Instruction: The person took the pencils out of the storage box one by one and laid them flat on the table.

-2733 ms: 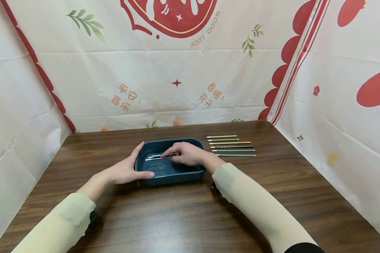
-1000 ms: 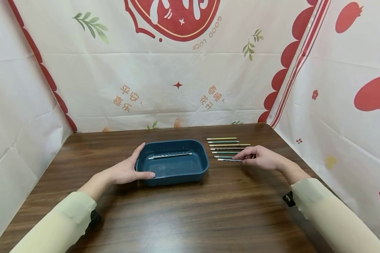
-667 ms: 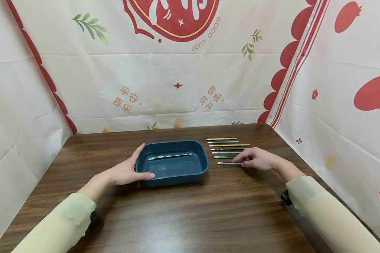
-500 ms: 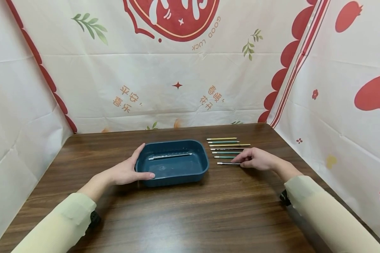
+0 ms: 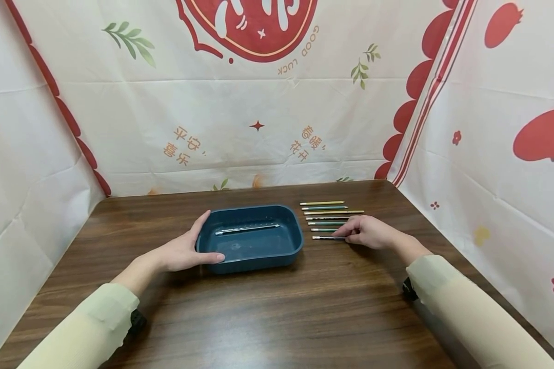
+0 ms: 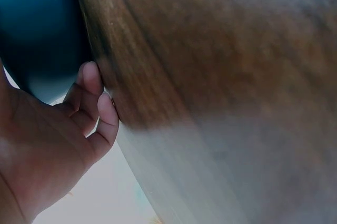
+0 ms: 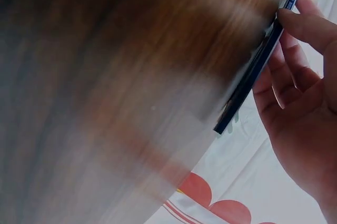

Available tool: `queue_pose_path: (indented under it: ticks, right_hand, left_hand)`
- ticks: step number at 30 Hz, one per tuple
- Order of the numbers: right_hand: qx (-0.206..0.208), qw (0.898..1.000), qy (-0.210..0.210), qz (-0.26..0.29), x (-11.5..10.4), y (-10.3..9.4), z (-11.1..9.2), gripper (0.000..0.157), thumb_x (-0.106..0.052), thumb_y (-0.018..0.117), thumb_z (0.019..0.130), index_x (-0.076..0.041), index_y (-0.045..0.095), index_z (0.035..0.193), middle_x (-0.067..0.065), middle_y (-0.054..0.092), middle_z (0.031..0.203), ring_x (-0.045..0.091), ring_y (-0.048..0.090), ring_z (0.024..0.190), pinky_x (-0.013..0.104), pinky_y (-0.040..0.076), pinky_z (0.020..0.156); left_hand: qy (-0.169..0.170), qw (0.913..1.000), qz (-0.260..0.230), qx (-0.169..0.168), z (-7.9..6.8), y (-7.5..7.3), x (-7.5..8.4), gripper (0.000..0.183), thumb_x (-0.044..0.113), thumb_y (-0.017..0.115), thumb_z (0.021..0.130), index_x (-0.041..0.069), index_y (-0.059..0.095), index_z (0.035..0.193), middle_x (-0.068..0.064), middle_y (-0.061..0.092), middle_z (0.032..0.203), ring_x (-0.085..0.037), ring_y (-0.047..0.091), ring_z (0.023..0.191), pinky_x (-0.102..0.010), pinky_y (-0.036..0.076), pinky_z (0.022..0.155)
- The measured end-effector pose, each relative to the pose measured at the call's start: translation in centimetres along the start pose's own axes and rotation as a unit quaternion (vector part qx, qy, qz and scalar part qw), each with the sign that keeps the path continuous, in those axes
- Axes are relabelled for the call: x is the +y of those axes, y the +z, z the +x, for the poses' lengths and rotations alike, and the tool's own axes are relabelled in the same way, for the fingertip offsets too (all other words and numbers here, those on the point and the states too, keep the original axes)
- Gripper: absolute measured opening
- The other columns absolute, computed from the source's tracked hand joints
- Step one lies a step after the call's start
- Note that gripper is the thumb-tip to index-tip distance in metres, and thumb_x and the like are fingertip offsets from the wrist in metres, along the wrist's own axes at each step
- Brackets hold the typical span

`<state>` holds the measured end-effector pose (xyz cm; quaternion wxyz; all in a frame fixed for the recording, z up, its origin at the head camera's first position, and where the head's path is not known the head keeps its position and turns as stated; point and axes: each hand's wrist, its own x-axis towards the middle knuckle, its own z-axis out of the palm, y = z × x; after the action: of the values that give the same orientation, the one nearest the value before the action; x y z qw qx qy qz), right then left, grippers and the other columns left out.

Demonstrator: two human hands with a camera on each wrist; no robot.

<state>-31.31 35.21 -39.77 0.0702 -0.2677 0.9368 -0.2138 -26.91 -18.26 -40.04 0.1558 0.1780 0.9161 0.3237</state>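
A dark blue rectangular bin [image 5: 251, 263] stands on the table, with one pencil [image 5: 246, 229] lying along its floor. My left hand [image 5: 182, 250] grips the bin's left end, thumb over the near rim and index finger at the far corner. In the left wrist view, other fingers [image 6: 108, 116] curl low beside the bin's wall. To the right of the bin, my right hand [image 5: 369, 233] pinches a dark blue pencil [image 7: 253, 74] between thumb and fingers. This pencil's white-tipped end points left toward the bin, and its other end is hidden by the hand in the head view.
Behind the held pencil, several pencils lie in a roughly parallel row, including a yellow pencil [image 5: 323, 203] at the back and a teal pencil [image 5: 322, 230] at the front. The wooden table [image 5: 258, 318] meets a printed cloth [image 5: 258, 92] at the back and sides.
My right hand has left the bin, where a pencil now lies, and has taken hold of the dark blue pencil, drawing it slightly forward and left. My left hand stays on the bin.
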Motion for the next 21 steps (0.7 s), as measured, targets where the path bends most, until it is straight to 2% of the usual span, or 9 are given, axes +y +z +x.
queue_pose_path:
  ticks: [5, 11, 21]
  right_hand:
    - [0.003, 1.0, 0.007, -0.013, -0.03, 0.0, 0.02, 0.032, -0.003, 0.076, 0.1, -0.024, 0.087, 0.122, -0.003, 0.076, 0.111, 0.008, 0.06, 0.093, 0.026, 0.05, 0.081]
    - [0.005, 1.0, -0.006, -0.019, 0.08, -0.04, 0.05, 0.03, -0.004, 0.077, 0.1, -0.022, 0.086, 0.122, -0.002, 0.076, 0.111, 0.007, 0.06, 0.094, 0.026, 0.051, 0.081]
    - [0.0, 1.0, 0.012, -0.003, 0.29, 0.06, 0.0, 0.032, -0.004, 0.077, 0.101, -0.025, 0.086, 0.123, -0.002, 0.076, 0.112, 0.01, 0.059, 0.093, 0.026, 0.05, 0.08]
  left_hand:
    - [0.002, 1.0, 0.0, 0.001, -0.1, -0.03, 0.08, 0.129, 0.073, 0.075, 0.092, 0.031, -0.013, 0.176, -0.026, 0.013, 0.182, -0.053, 0.043, 0.156, -0.072, 0.037, 0.123]
    - [0.006, 1.0, 0.0, 0.002, -0.15, -0.04, 0.03, 0.129, 0.072, 0.076, 0.093, 0.031, -0.013, 0.176, -0.026, 0.011, 0.183, -0.053, 0.041, 0.157, -0.072, 0.037, 0.124]
    - [0.007, 1.0, -0.001, 0.004, -0.08, 0.09, -0.04, 0.129, 0.072, 0.076, 0.093, 0.028, -0.012, 0.176, -0.026, 0.012, 0.183, -0.053, 0.039, 0.158, -0.072, 0.036, 0.124]
